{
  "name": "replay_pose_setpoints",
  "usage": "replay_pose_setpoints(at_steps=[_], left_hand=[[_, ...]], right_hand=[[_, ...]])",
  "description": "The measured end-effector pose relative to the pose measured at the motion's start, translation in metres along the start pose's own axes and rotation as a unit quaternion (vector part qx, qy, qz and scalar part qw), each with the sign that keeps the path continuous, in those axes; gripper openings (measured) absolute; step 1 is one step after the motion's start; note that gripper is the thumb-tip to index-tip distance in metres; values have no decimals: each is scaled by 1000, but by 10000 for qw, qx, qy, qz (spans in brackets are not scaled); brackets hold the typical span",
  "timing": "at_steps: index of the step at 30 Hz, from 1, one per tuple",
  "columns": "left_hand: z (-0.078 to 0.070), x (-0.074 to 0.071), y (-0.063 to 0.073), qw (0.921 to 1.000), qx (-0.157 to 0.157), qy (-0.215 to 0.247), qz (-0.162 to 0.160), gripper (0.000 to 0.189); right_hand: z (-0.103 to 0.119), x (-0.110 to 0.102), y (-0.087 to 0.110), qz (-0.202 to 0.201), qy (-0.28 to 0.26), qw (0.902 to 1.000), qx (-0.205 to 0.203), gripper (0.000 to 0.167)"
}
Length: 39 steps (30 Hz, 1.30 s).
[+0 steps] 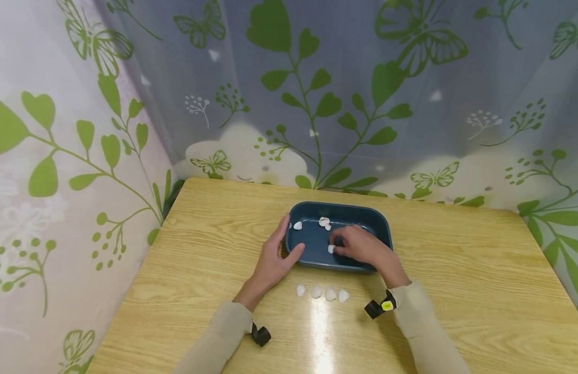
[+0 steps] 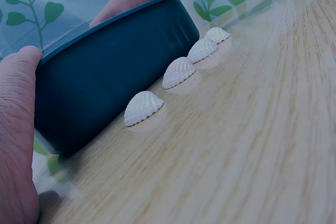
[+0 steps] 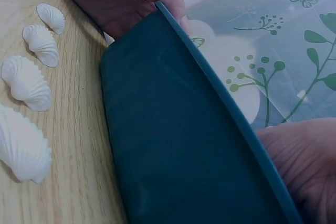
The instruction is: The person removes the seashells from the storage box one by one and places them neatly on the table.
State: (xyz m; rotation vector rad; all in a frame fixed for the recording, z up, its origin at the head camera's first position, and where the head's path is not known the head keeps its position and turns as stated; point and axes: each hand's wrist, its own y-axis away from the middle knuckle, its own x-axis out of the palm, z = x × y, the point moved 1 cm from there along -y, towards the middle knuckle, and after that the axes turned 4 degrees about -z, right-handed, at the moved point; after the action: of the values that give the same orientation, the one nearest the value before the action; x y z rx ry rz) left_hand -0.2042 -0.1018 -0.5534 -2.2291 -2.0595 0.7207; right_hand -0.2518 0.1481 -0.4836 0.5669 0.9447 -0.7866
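Observation:
A dark blue rectangular tub (image 1: pixel 312 265) stands on the table. My left hand (image 1: pixel 272 259) lies against its left end, fingers straight along the side and thumb at the front corner; the thumb (image 2: pixel 18 98) touches the rim in the left wrist view. Reaching into the tub, my right hand (image 1: pixel 363 245) pinches a small white seashell (image 1: pixel 332 249) between thumb and fingertips, low over the bottom. Another white shell (image 1: pixel 297 225) lies at the tub's left end, and a shell cluster (image 1: pixel 324 222) sits near the back wall. The tub wall hides the right fingertips in both wrist views.
Several white ribbed shells lie in a row on the wooden table (image 1: pixel 200 259) in front of the tub, the leftmost shell (image 1: pixel 300 290) a little apart. Behind the table hangs a patterned curtain (image 1: pixel 317 104), with another patterned cloth (image 1: pixel 74 156) at the left.

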Motion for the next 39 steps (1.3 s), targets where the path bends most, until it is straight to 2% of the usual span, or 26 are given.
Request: replay_pose_setpoints(at_steps=[13, 27, 31, 39], left_hand=[[-1, 0, 0, 10000, -16, -17, 15, 82], [0, 0, 0, 10000, 45, -44, -1, 82], [0, 0, 0, 10000, 42, -48, -2, 82], [0, 0, 0, 10000, 3, -56, -6, 82]], right_hand=[[0, 3, 9, -116, -117, 9999, 0, 14], [0, 4, 11, -232, -4, 9997, 125, 15], [4, 1, 13, -328, -77, 9993, 175, 17], [19, -7, 22, -504, -357, 9981, -43, 18]])
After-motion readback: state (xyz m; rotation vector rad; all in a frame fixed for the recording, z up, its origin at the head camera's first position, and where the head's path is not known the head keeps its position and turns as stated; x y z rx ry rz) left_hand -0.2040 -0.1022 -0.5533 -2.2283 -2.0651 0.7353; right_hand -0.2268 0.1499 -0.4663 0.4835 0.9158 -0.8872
